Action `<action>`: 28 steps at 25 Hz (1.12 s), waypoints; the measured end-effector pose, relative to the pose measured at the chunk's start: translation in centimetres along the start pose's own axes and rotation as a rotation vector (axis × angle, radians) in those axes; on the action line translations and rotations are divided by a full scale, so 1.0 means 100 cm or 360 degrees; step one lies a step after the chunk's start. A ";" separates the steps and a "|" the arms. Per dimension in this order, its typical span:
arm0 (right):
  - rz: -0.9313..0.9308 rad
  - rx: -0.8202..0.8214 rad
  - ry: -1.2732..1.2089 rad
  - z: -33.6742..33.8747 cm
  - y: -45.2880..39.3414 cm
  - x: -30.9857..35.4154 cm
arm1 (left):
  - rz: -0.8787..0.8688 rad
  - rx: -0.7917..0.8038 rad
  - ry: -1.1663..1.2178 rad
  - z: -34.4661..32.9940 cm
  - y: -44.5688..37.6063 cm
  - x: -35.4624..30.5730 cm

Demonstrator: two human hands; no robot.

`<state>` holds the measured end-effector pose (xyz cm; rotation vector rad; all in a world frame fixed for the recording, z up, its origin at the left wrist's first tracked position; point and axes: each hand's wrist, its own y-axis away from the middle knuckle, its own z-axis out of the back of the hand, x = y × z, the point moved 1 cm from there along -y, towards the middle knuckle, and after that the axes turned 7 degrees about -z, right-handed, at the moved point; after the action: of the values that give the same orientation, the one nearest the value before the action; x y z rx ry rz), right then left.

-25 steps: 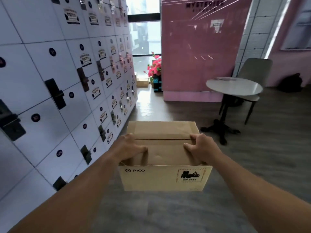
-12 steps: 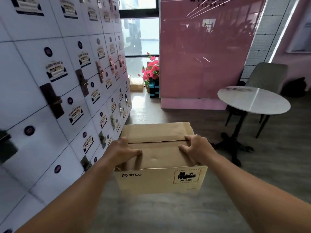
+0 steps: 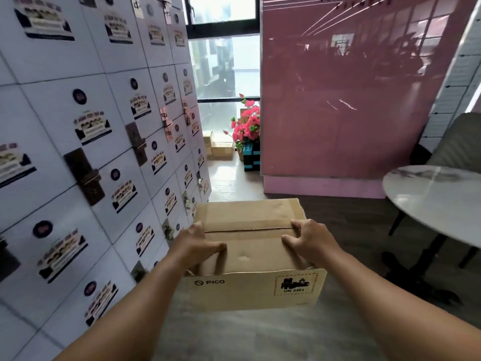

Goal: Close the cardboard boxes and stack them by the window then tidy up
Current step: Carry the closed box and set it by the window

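1. Head view, only one I've got: the cardboard box (image 3: 251,254) is up off the floor, carried in front of me; everything else I'll place off that box; flaps are folded down flat with a seam across the top, PICO print and a UN 3481 label on the near side.
2. Left hand (image 3: 194,246) grips the box's left top edge, thumb lying on the lid, fingers wrapped down the side; right hand (image 3: 311,242) clamps the right top edge the same way.
3. Left of the box: a wall of white lockers (image 3: 86,152); straight beyond it, the window (image 3: 223,74) with more boxes (image 3: 221,149) on the floor under it; pink flowers (image 3: 247,126) just right of those.
4. Right of the box: round table (image 3: 437,201) with a grey chair (image 3: 458,142) behind it; pink wall (image 3: 338,95) beyond.
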<state>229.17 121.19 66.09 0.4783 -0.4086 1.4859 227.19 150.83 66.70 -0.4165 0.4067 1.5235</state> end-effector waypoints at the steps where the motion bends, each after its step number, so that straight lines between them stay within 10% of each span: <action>1: 0.0010 0.0006 0.0006 0.001 -0.030 0.005 | 0.0006 -0.0011 -0.0022 0.002 -0.028 0.003; 28: 0.0048 0.0091 0.0043 -0.033 -0.932 0.138 | 0.0201 -0.0032 -0.0056 0.043 -0.917 0.101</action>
<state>322.74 132.36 65.83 0.4986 -0.3540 1.5350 318.93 161.20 66.05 -0.3852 0.3969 1.6565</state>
